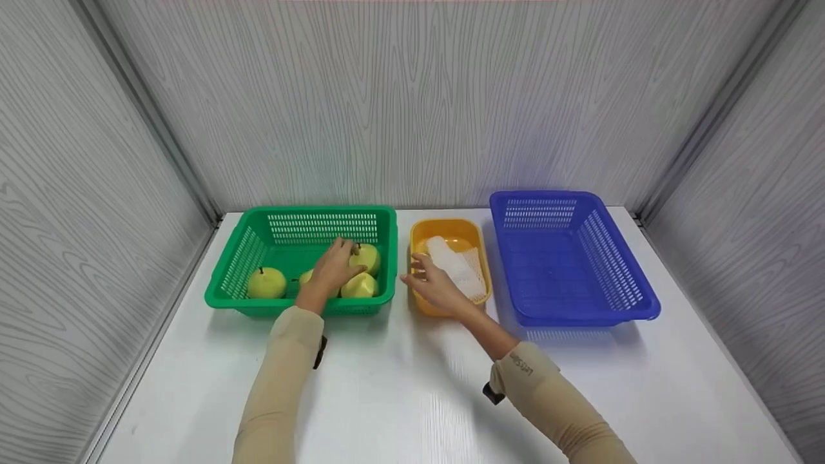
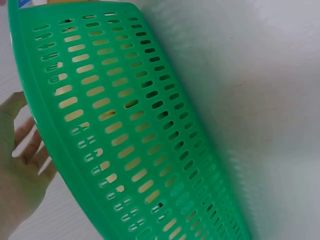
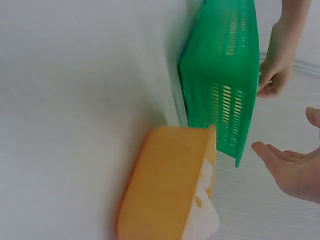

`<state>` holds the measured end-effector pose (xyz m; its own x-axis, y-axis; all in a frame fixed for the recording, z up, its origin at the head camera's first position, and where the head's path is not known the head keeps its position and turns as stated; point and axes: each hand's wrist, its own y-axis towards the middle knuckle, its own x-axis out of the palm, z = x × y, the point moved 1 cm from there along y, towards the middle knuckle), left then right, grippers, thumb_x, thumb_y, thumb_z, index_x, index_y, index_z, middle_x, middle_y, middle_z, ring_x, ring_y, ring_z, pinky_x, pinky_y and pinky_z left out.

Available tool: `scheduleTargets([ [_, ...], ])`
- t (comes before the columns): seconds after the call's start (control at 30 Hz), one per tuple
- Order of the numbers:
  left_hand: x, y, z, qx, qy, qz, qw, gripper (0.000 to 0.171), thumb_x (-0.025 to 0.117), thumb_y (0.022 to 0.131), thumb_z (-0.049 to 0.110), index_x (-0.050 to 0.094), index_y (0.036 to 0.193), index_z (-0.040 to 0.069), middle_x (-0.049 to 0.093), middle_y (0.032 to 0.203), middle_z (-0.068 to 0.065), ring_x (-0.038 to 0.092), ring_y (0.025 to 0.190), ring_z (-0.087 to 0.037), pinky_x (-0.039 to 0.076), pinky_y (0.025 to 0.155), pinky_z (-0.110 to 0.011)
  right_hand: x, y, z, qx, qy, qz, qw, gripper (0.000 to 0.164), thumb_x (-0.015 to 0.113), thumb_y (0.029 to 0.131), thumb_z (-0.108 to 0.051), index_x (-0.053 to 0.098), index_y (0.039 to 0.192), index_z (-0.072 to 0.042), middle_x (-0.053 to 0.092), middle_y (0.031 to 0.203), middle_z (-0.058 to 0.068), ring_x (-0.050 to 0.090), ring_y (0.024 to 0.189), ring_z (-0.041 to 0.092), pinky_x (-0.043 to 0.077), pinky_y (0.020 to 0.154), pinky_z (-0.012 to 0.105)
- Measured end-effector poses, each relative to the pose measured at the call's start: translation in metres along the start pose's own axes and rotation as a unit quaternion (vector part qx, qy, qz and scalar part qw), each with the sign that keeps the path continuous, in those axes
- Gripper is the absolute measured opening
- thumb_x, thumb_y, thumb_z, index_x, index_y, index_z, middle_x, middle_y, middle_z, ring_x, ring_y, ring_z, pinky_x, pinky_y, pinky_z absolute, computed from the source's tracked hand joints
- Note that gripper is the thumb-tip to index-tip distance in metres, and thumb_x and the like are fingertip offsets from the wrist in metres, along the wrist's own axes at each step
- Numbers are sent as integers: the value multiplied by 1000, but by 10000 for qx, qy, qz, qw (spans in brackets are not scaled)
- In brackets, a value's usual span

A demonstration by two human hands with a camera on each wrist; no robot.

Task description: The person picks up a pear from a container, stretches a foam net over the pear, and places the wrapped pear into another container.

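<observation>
In the head view my left hand (image 1: 330, 269) reaches over the green basket (image 1: 225, 267), its fingers spread beside a yellow-green pear (image 1: 365, 258). Another pear (image 1: 359, 287) sits just below it, and one more (image 1: 267, 283) lies at the basket's left side. Part of a further pear is hidden under the hand. My right hand (image 1: 437, 287) hovers over the left edge of the orange basket (image 1: 448, 225), fingers apart and holding nothing. White foam fruit nets (image 1: 459, 267) lie in that basket. The left wrist view shows the hand (image 2: 22, 165) beyond the green rim.
A blue basket (image 1: 554, 270) stands to the right of the orange one, with no contents visible. All three stand on a white table (image 1: 387, 386). Wood-grain panels (image 1: 419, 103) enclose the back and both sides.
</observation>
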<state>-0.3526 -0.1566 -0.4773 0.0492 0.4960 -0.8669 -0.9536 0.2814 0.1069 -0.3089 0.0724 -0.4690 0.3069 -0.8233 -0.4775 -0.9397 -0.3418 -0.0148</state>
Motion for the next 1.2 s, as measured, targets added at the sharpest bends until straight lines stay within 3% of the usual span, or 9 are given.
scheduleTargets([
  [0.13,3,-1,2,224,50,-782,9967,36,69,84,19,55,112,1,46,124,-16,43,113,-30,40,88,-44,14,1,-1,411,329,-151,9985,55,53,94,-26,33,137,2,44,132,19,46,117,28,38,96,37],
  [0.27,5,-1,1,318,223,-1587,9866,44,68,83,14,54,123,3,45,132,-15,41,119,-30,36,93,-46,22,1,-1,345,958,-416,9939,55,52,94,-16,29,136,12,40,133,28,48,114,34,41,92,38],
  [0.4,5,-2,2,264,101,-2007,9792,46,64,84,7,51,128,2,51,126,-13,45,115,-29,35,96,-45,33,10,12,178,1420,-513,9884,54,54,93,-11,30,135,13,39,134,28,45,117,35,40,93,39],
  [0.63,7,1,6,311,199,-2447,9689,37,53,93,9,50,129,1,50,128,-14,43,119,-31,31,98,-45,48,12,23,8,2008,-340,9790,50,51,92,-5,32,135,12,37,136,25,40,122,32,36,97,38],
  [0.9,13,8,7,415,495,-2509,9658,36,52,94,14,51,128,1,53,123,-16,45,114,-32,34,95,-46,58,13,24,99,3344,-143,9423,50,47,90,4,27,135,15,31,137,31,37,122,39,38,94,39],
  [1.2,16,6,9,198,548,-2596,9640,38,52,95,19,50,129,4,53,122,-14,48,111,-31,37,92,-44,60,10,24,208,3471,-110,9375,50,48,89,5,27,134,15,32,136,30,39,120,38,40,92,38],
])
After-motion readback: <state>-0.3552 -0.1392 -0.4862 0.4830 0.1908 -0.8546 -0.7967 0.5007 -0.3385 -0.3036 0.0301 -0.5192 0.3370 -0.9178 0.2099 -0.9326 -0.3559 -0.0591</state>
